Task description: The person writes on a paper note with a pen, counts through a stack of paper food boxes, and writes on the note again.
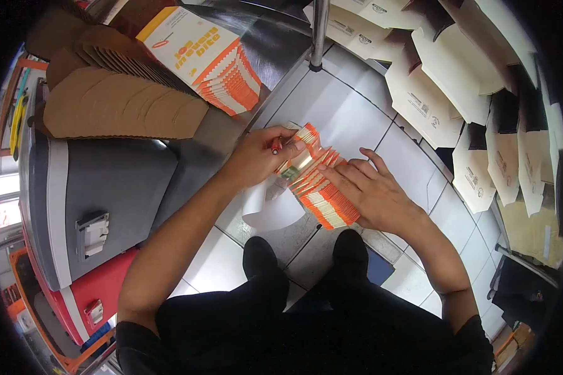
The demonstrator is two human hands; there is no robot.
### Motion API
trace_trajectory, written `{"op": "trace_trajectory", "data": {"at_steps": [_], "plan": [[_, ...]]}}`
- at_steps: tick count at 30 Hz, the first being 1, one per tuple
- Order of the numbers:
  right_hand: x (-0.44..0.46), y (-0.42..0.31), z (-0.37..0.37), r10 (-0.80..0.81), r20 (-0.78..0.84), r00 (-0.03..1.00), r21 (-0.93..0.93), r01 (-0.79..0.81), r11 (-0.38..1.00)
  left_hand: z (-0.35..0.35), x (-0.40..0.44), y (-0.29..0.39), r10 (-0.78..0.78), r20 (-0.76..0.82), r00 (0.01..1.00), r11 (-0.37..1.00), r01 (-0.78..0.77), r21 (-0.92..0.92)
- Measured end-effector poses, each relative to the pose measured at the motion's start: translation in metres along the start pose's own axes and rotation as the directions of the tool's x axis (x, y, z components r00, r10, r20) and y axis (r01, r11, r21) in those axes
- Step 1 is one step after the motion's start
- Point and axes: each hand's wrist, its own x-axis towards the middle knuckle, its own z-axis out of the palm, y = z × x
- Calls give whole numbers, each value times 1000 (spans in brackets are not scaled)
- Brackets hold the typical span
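Note:
A stack of nested orange-and-white food cartons [325, 203] is held in front of my body, fanned apart near its upper left end. My left hand [266, 153] is closed around that end, with the thumb on the edges and a red pen [276, 145] tucked between the fingers. Across the top of the stack lies my right hand [375, 190], its fingers pressed on the cartons. A white curled sheet of paper [272, 212] hangs below my left hand. Something greenish shows in the gap between the cartons, too small to name.
On the steel counter [263, 31] lie another stack of printed cartons [194, 47] and brown cardboard pieces [119, 103]. Below them stand a grey latched box [119, 194] and a red one [103, 290]. Several white boxes [456, 62] fill racks at right. A metal post [319, 34] rises ahead.

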Motion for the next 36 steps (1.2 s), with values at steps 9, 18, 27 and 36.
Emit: {"op": "trace_trajectory", "data": {"at_steps": [9,18,27,36], "plan": [[3,-1,-8,-16,104,994,80,8,997,0,-4,-4,185,122,975,980,-174,-97],[-1,2,-2,-25,-2,1000,54,25,998,5,-3,-6,102,187,977,979,-66,-191],[1,4,-12,-22,147,989,72,11,997,15,-7,-8,125,172,977,987,-104,-122],[-6,5,-2,-38,66,997,39,36,999,20,-12,-4,94,142,985,995,-90,-35]]}}
